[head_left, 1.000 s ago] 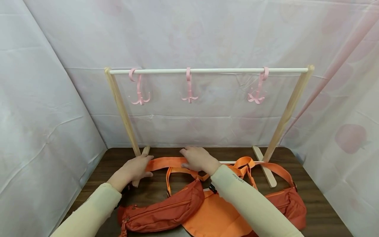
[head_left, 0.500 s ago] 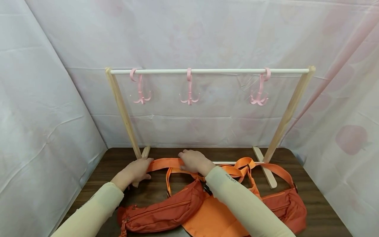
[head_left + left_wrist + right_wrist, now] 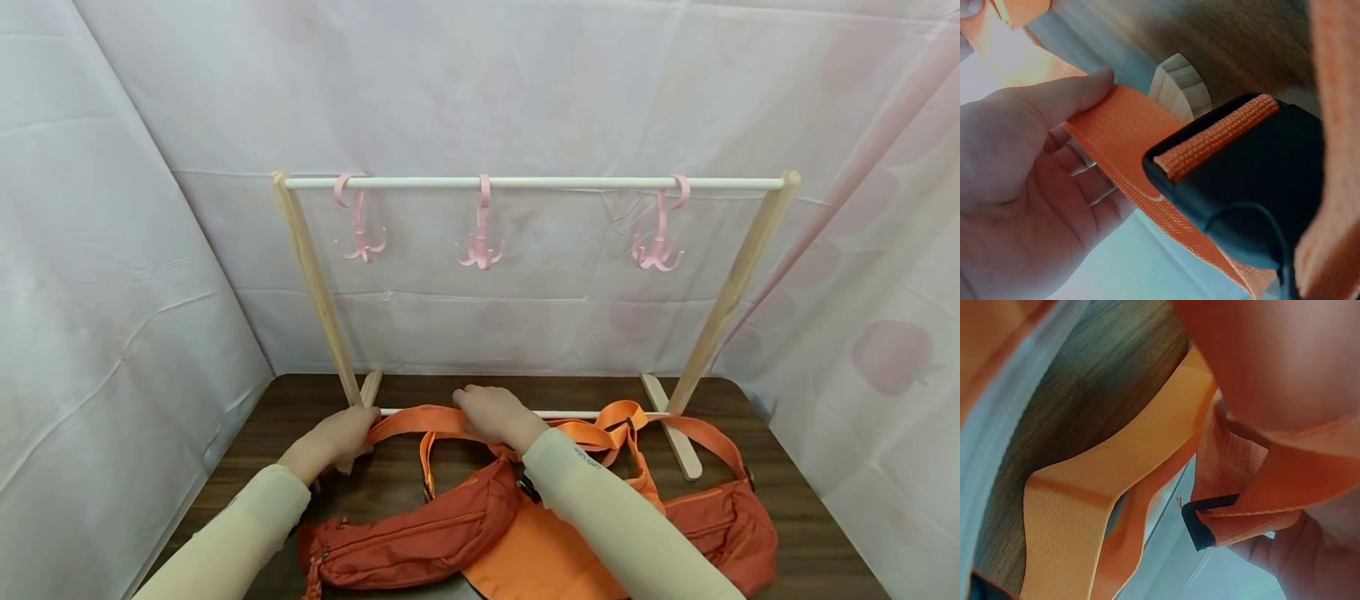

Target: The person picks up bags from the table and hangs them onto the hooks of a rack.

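A rust-red waist bag lies on the front left of the table, its orange strap stretched behind it. My left hand pinches that strap between thumb and fingers; in the left wrist view a black buckle sits on the webbing beside the hand. Farther right, my right hand grips the same strap, and the right wrist view shows the webbing running through the fingers near a black strap slider. Beside the waist bag lies a bright orange cloth piece, partly under the right forearm.
Another rust-red bag with an orange strap lies at the right. Behind stands a wooden rack with a white top rod, where three pink hooks hang. A white lower bar runs behind the straps on the dark wooden table.
Both hands have come slightly lower, and the strap between them now bows, uncovering the lower bar behind it. The left hand has closed more on the strap. The hooks have swivelled a little.
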Motion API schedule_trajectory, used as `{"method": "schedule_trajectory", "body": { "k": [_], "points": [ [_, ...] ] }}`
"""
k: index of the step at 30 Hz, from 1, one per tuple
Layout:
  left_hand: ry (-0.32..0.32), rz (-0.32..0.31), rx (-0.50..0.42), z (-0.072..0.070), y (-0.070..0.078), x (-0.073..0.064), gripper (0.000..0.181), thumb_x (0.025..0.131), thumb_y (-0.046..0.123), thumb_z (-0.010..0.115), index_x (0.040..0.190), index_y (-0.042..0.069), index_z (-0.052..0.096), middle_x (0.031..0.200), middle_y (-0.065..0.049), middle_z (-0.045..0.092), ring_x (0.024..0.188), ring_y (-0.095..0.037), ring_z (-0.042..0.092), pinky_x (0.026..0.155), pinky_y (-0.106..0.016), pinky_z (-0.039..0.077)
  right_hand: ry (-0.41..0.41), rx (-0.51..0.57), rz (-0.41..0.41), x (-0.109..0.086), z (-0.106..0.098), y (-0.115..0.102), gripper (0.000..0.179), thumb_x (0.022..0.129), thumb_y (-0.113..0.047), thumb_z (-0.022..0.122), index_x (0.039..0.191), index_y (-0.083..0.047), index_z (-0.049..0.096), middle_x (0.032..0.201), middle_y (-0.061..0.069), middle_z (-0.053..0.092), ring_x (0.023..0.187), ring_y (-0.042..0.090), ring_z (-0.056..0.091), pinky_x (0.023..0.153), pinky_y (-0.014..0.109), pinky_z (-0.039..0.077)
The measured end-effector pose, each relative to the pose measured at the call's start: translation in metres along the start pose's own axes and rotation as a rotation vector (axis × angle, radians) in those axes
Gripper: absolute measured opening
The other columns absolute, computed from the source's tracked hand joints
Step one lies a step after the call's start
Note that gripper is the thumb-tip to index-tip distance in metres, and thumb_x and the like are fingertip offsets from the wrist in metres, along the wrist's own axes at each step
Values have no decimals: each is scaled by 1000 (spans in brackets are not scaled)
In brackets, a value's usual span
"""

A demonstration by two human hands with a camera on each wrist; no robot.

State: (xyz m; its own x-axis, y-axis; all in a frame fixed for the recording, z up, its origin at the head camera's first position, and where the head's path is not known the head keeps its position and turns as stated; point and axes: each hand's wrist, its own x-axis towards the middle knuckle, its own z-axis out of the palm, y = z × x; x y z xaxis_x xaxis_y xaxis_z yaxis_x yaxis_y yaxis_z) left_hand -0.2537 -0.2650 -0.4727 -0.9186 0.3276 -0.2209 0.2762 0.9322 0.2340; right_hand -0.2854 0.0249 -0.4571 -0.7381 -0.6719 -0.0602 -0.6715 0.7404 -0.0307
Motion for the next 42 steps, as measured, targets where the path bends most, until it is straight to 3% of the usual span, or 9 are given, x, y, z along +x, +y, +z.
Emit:
{"method": "schedule_trajectory", "body": {
  "k": [4,8,13,19,23,29,34,39,42],
  "points": [
    [0,8,-38,-1,-6,-4,19,99,4,73,117,4,67,95,-7,67,78,-19,64,70,-41,55,16,24,-6,-3,-1,2,16,105,-28,72,115,-17,68,101,-1,64,86,13,62,75,32,55],
    [30,31,-73,-6,-8,-6,4,103,2,65,106,2,67,80,-5,59,67,-18,54,60,-37,46,29,65,3,-6,-7,3,16,105,-29,71,114,-17,66,100,-2,63,83,13,61,74,33,55],
    [119,24,-106,-14,-7,-8,14,106,6,60,93,7,62,82,-5,53,68,-19,51,60,-36,45,52,110,7,-11,-16,5,14,106,-28,69,110,-17,64,95,-3,60,79,13,58,72,33,53],
    [218,-4,-235,-26,1,-13,12,110,9,50,102,6,58,78,-6,53,58,-17,45,52,-32,39,97,168,18,-14,-21,10,9,106,-24,65,107,-16,61,84,-5,58,67,13,56,64,33,49],
    [292,19,-339,-36,9,-19,16,112,10,45,116,1,58,71,-6,53,49,-15,43,46,-30,37,119,230,16,-16,-25,12,9,106,-24,63,105,-16,59,77,-4,57,59,13,55,58,32,48],
    [394,19,-441,-54,27,-31,15,109,7,43,110,4,57,71,-8,57,53,-19,50,50,-34,42,151,323,-14,-19,-31,9,7,105,-22,61,103,-17,56,72,-4,55,55,11,50,56,30,43],
    [459,14,-428,-67,40,-40,19,110,7,42,110,5,60,69,-6,51,52,-19,46,50,-34,41,173,364,-46,-21,-41,1,10,103,-27,63,106,-19,58,70,-5,56,54,12,49,55,30,42],
    [515,24,-423,-76,48,-46,21,112,9,42,109,6,63,69,-5,51,52,-19,48,52,-35,42,197,361,-80,-21,-53,-13,30,101,-42,69,121,-20,63,75,-9,58,60,11,51,57,31,42],
    [537,32,-422,-79,51,-49,22,113,11,42,108,7,63,70,-5,52,52,-20,48,53,-36,42,209,378,-111,-20,-61,-22,34,103,-45,68,124,-20,62,74,-8,56,58,11,49,56,30,39]
  ]
}}
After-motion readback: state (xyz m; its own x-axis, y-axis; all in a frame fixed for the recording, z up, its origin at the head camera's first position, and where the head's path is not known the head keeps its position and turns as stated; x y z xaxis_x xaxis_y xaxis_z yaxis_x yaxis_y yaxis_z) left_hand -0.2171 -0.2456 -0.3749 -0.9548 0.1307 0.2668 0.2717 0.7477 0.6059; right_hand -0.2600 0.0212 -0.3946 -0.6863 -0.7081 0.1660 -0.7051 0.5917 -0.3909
